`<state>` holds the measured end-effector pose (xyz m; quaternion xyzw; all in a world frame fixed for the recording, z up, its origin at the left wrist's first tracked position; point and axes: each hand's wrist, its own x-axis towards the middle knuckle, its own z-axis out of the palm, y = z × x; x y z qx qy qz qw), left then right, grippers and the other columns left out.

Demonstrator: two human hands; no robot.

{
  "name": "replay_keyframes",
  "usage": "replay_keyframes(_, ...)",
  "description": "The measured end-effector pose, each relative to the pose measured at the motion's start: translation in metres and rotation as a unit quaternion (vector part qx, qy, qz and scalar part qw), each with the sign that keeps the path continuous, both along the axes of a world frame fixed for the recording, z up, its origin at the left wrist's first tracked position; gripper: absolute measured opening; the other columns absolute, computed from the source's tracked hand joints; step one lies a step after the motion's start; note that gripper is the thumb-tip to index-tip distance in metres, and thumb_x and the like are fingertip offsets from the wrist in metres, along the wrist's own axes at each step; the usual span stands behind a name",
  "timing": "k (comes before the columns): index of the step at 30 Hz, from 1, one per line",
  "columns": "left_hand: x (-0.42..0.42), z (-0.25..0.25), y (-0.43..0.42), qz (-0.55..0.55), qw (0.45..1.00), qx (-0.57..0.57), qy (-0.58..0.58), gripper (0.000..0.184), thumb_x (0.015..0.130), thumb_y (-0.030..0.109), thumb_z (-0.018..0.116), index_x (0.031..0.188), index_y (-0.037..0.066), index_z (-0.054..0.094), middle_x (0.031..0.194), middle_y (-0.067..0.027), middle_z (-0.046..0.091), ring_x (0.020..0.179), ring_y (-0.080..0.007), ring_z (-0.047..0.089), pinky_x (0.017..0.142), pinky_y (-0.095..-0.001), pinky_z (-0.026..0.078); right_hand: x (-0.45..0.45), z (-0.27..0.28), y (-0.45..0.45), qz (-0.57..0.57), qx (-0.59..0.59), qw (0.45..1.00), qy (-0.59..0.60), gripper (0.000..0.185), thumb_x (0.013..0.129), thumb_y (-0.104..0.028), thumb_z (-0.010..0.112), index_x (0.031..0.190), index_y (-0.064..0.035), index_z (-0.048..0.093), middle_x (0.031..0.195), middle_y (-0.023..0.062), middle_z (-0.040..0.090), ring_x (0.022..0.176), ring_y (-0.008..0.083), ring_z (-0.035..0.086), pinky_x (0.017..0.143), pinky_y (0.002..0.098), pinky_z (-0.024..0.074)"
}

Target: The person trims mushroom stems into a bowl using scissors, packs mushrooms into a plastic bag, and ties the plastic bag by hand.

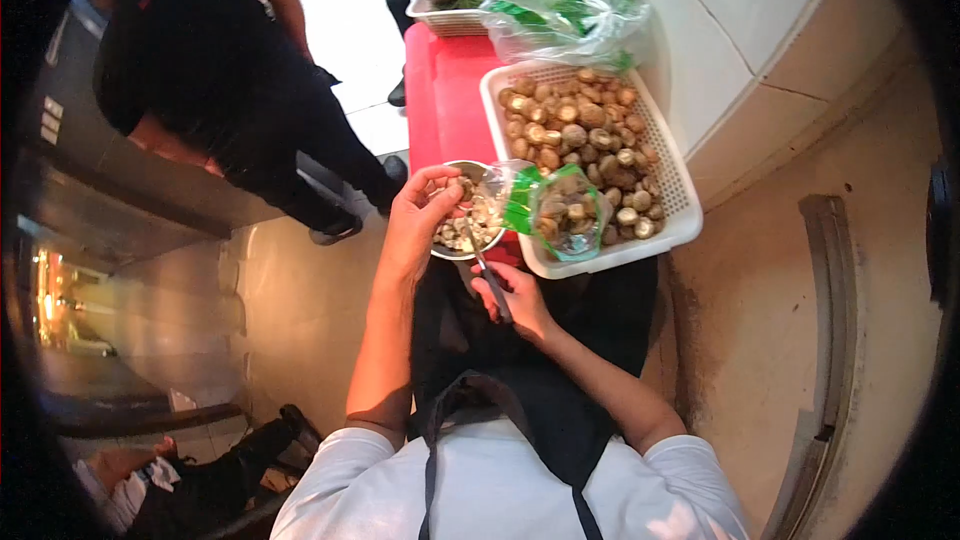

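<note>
Mushroom (465, 188) sits over the near bowl (456, 256), clamped in the left hand's (413, 218) fingers. A bladed tool (494, 290) lies on its near side, slightly right, long axis slanting forward-left from the right hand (523, 300), whose fingers close round the handle. The left hand is nearer the bowl. Counted: 1 held mushroom, 1 bladed tool, 2 bowls, 2 baskets (684, 230); heaped mushrooms (590, 118) overlap too much to count.

White basket (683, 216), solid red table (455, 100).
</note>
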<state>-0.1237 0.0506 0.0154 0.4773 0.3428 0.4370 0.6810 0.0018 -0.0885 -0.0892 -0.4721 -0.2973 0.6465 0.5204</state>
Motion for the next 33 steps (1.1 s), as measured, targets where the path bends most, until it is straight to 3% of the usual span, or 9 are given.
replay_keyframes(3,-0.030,-0.030,0.006,0.011,0.997,-0.041,-0.072,0.022,0.101,0.012,0.062,0.122,0.005,0.061,0.109,-0.0100,0.071,0.086,-0.0135,0.069,0.071,-0.0223,0.054,-0.005,0.007,0.002,-0.009,-0.002,1.000,-0.014,0.036,0.093,-0.023,0.077,0.123,-0.0056,0.067,0.071,-0.0046,0.059,0.057,0.0025,0.052,0.050,0.0202,0.0389)
replay_keyframes(4,-0.035,-0.035,0.006,0.012,0.994,-0.056,-0.098,0.022,0.102,0.013,0.061,0.123,0.005,0.061,0.110,-0.0109,0.072,0.086,-0.0141,0.070,0.071,-0.0222,0.054,-0.005,0.008,0.001,-0.003,0.000,0.999,-0.047,0.040,0.091,-0.023,0.079,0.123,-0.0032,0.067,0.073,-0.0033,0.062,0.060,0.0052,0.055,0.053,0.0237,0.0436)
replay_keyframes(6,-0.042,-0.040,0.005,0.003,0.990,-0.083,-0.114,0.024,0.104,0.013,0.057,0.125,0.002,0.058,0.117,-0.0155,0.071,0.091,-0.0175,0.072,0.077,-0.0255,0.058,-0.009,0.011,0.002,-0.038,0.109,0.978,-0.173,0.044,0.088,-0.024,0.081,0.123,-0.0005,0.066,0.076,0.0028,0.066,0.063,0.0102,0.060,0.058,0.0290,0.0490)
replay_keyframes(8,-0.039,-0.043,0.001,0.006,0.987,-0.102,-0.122,0.025,0.104,0.013,0.056,0.126,0.000,0.058,0.121,-0.0176,0.070,0.095,-0.0196,0.072,0.082,-0.0277,0.060,-0.006,0.027,0.000,-0.035,0.140,0.950,-0.276,0.046,0.087,-0.025,0.082,0.122,0.0003,0.065,0.078,0.0070,0.067,0.065,0.0146,0.062,0.062,0.0316,0.0508)
replay_keyframes(9,-0.038,-0.045,0.000,-0.002,0.987,-0.099,-0.130,0.027,0.104,0.011,0.055,0.127,-0.003,0.057,0.126,-0.0203,0.067,0.105,-0.0236,0.071,0.090,-0.0309,0.059,-0.003,0.039,-0.001,-0.034,0.154,0.931,-0.328,0.047,0.086,-0.026,0.082,0.121,0.0008,0.065,0.080,0.0091,0.068,0.066,0.0169,0.063,0.064,0.0329,0.0517)
replay_keyframes(15,-0.028,-0.048,-0.010,-0.002,0.988,-0.088,-0.127,0.037,0.104,0.008,0.054,0.138,-0.005,0.053,0.131,-0.0207,0.065,0.119,-0.0271,0.066,0.098,-0.0335,0.056,-0.004,0.043,0.000,-0.069,0.205,0.865,-0.453,0.051,0.084,-0.032,0.082,0.121,-0.0006,0.064,0.085,0.0135,0.071,0.073,0.0310,0.069,0.065,0.0399,0.0533)
replay_keyframes(21,-0.027,-0.053,-0.013,0.022,0.994,-0.072,-0.074,0.041,0.106,0.009,0.051,0.143,-0.006,0.051,0.132,-0.0173,0.065,0.117,-0.0232,0.067,0.098,-0.0304,0.055,-0.007,0.041,0.001,-0.062,0.207,0.805,-0.552,0.054,0.083,-0.031,0.079,0.124,-0.0002,0.062,0.082,0.0151,0.067,0.074,0.0347,0.068,0.065,0.0448,0.0533)
replay_keyframes(27,-0.028,-0.059,-0.021,0.055,0.997,-0.059,0.018,0.039,0.106,0.011,0.051,0.141,-0.006,0.055,0.124,-0.0123,0.070,0.111,-0.0184,0.069,0.092,-0.0271,0.055,-0.008,0.034,0.002,-0.078,0.232,0.780,-0.575,0.055,0.084,-0.032,0.078,0.126,0.0009,0.061,0.084,0.0163,0.066,0.076,0.0345,0.068,0.065,0.0441,0.0541)
replay_keyframes(33,-0.026,-0.056,-0.028,0.054,0.996,-0.058,0.039,0.036,0.106,0.010,0.051,0.138,-0.007,0.057,0.122,-0.0137,0.070,0.106,-0.0194,0.071,0.093,-0.0282,0.056,-0.007,0.022,0.004,-0.081,0.265,0.754,-0.596,0.055,0.085,-0.032,0.076,0.126,0.0015,0.061,0.081,0.0168,0.066,0.071,0.0346,0.068,0.062,0.0441,0.0542)
